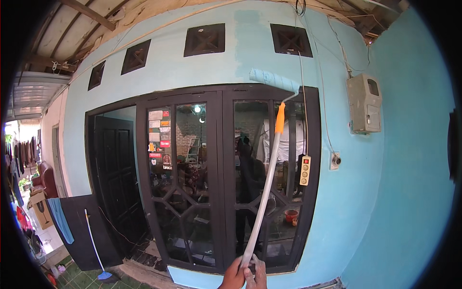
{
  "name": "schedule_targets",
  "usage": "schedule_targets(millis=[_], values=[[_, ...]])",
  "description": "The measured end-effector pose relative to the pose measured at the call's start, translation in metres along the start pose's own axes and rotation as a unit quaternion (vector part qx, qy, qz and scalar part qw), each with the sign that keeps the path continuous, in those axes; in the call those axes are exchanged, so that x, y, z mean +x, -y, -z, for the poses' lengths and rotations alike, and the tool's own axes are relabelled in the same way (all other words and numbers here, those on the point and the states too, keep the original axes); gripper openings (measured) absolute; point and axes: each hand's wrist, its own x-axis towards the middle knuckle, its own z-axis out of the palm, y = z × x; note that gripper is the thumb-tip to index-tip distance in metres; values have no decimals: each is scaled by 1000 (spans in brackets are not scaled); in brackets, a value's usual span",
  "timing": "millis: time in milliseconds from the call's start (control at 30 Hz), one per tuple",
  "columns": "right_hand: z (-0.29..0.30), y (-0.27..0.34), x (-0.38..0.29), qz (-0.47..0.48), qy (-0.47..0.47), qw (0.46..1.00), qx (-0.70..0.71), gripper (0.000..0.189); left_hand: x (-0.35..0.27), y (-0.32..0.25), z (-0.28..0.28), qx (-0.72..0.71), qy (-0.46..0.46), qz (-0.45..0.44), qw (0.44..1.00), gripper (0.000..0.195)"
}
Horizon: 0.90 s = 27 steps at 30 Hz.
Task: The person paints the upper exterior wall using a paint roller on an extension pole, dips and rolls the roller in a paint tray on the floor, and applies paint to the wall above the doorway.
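My left hand (232, 275) and my right hand (257, 273) are together at the bottom of the view, both wrapped around the lower end of a pale extension pole (267, 180). Up at the pole's far end is an orange handle (279, 119) with a bent wire frame. It carries a paint roller sleeve (274, 80) coated in light blue. The sleeve appears over the strip of blue wall (231, 74) just above the dark window frame (249, 87); whether it touches the wall I cannot tell. A darker blue painted band (248, 39) runs vertically between two vent openings.
A cream power strip (305, 171) hangs by its cord right of the pole. Further right are a meter box (364, 104) and a wall socket (335, 160). Glass panes (249, 144) lie behind the pole. A broom (94, 242) leans on a dark board (77, 231) at left.
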Motion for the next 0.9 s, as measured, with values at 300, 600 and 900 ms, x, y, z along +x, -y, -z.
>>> schedule_targets(millis=[300, 600, 900], values=[[21, -4, 67, 27, -61, 998, 19, 58, 141, -61, -51, -244, 104, 118, 957, 24], [52, 8, 198, 97, -92, 991, 4, 53, 256, -73, -103, -274, 87, 3, 958, 23], [77, -15, 348, 203, -231, 936, -171, 44, 355, -68, -105, -114, 90, -99, 984, 46]])
